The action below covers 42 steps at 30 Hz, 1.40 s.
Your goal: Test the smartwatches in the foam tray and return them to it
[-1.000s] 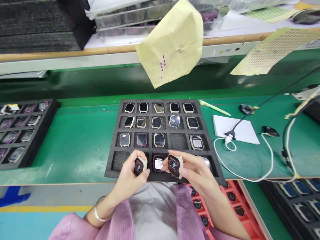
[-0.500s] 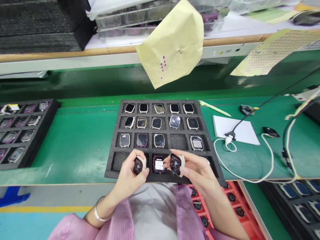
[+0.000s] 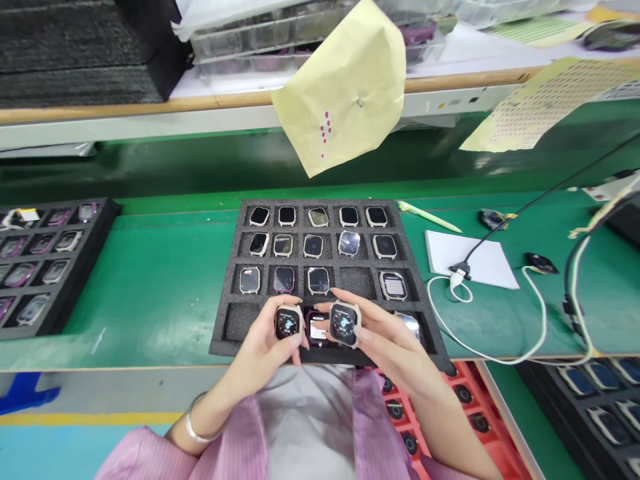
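My left hand (image 3: 267,340) grips a pale-cased smartwatch without a strap (image 3: 288,323), its lit dark screen facing up. A second strapless smartwatch (image 3: 345,323), also pale-cased and lit, is held by my right hand (image 3: 383,333), with the thumb on its lower right edge. Both watches are side by side over the front row of a black foam tray (image 3: 227,283). Between them, partly covered by my fingers, a purple-cased watch (image 3: 319,328) with a white screen lies in its slot. Several more watch bodies sit in the rows behind.
Another foam tray (image 3: 95,267) of watches stands at left. To the right are a green pen (image 3: 430,217), a white pad (image 3: 473,260) and a white cable (image 3: 480,357). A red tray (image 3: 480,400) sits below the bench edge. Yellow paper (image 3: 350,93) hangs from the shelf.
Both watches have turned so their screens face up more squarely. The right watch has shifted slightly left and up, and the left one slightly right, bringing them closer together.
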Tool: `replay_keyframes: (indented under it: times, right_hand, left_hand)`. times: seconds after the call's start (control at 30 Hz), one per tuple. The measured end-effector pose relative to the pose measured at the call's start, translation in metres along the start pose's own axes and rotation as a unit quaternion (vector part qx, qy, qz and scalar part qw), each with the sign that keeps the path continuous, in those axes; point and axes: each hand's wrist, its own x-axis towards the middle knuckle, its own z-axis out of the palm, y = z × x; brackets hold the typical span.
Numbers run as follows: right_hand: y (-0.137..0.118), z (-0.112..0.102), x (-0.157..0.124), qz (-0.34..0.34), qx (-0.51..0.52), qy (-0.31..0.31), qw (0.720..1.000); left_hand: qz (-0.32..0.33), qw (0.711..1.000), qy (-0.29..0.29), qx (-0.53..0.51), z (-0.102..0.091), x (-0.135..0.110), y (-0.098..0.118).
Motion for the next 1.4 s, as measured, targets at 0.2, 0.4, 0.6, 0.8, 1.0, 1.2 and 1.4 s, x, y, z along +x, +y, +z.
replay_keyframes:
  times: [0.2,0.4,0.6,0.8,1.0,1.2,1.4]
  right_hand:
    - [0.007,-0.007,0.000,0.008,0.012,0.024,1.000]
    - [0.014,-0.014,-0.002,-0.009,-0.035,-0.009,0.999]
    - [0.017,-0.012,0.000,-0.036,-0.058,-0.001,0.998]
    - [0.017,-0.011,0.001,-0.041,-0.081,0.015,0.996]
    - [0.015,-0.005,0.001,-0.043,-0.111,0.029,0.992]
    - [0.014,-0.004,-0.002,-0.040,-0.135,-0.059,0.988]
    - [-0.012,-0.020,0.002,-0.073,-0.455,-0.049,0.886]
  left_hand:
    - [-0.025,0.997,-0.038,-0.068,-0.009,-0.001,-0.002]
    - [-0.030,0.995,-0.052,-0.074,-0.011,-0.002,-0.002]
    - [-0.036,0.996,-0.049,-0.064,-0.010,-0.002,0.000]
    - [-0.031,0.996,-0.051,-0.064,-0.012,-0.003,-0.005]
    - [-0.029,0.997,-0.053,-0.055,-0.013,-0.002,-0.005]
    - [-0.029,0.998,-0.042,-0.045,-0.013,-0.005,-0.001]
    - [-0.024,0.998,-0.042,-0.049,-0.014,-0.005,0.002]
